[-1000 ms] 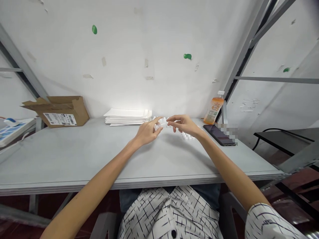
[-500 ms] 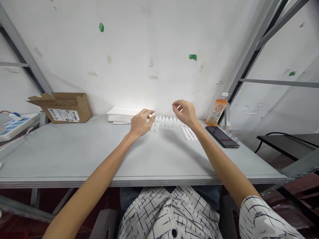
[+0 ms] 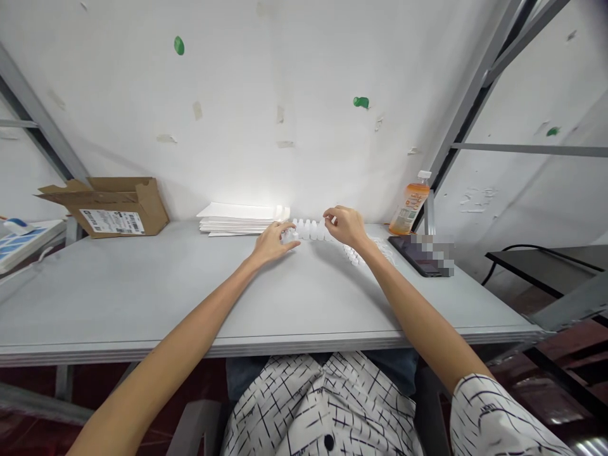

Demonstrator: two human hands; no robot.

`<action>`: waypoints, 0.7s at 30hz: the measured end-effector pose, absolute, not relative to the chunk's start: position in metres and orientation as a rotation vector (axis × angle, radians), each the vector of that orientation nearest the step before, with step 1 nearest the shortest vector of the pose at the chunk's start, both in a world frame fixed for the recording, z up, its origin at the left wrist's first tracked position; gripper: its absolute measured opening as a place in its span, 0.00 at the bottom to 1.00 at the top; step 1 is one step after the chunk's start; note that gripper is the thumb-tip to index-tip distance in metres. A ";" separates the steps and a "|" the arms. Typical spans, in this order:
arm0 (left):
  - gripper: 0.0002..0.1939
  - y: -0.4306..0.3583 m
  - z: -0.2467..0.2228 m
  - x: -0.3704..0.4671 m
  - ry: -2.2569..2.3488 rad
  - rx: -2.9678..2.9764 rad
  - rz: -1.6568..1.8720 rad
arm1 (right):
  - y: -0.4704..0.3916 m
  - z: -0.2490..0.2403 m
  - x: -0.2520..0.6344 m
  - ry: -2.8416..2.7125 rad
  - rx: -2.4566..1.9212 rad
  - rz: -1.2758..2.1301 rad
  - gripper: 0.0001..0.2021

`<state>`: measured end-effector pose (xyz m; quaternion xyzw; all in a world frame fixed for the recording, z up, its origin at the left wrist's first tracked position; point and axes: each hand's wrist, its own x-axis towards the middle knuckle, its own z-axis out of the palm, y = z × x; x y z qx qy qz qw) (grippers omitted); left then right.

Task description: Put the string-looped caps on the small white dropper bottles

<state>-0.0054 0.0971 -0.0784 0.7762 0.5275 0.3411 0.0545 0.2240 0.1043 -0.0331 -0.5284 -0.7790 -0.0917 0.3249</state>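
Small white bottles [image 3: 306, 230] stand upright in a row at the back of the table. My left hand [image 3: 274, 243] is at the row's left end, its thumb and fingers apart around a few bottles there; whether it touches them I cannot tell. Over the right part of the row, my right hand [image 3: 346, 226] has its fingers pinched together at the tops of the bottles. What lies between those fingertips is hidden. Several small white caps [image 3: 352, 255] are grouped on the table beside my right wrist, partly covered by the forearm.
A stack of white paper or envelopes [image 3: 237, 218] lies behind my left hand. An opened cardboard box [image 3: 116, 209] stands at the left, near a power strip [image 3: 28, 240]. At the right are an orange drink bottle [image 3: 409, 208] and a phone [image 3: 418, 256] on the grey table [image 3: 285, 297].
Both hands have come down toward the bottles. My left thumb has spread away from the fingers, and my right hand has lowered to the row. The view has shifted slightly.
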 end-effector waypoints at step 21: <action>0.09 0.110 -0.076 -0.018 1.511 2.189 1.310 | 0.115 -0.038 0.184 -2.353 -1.380 -0.206 0.15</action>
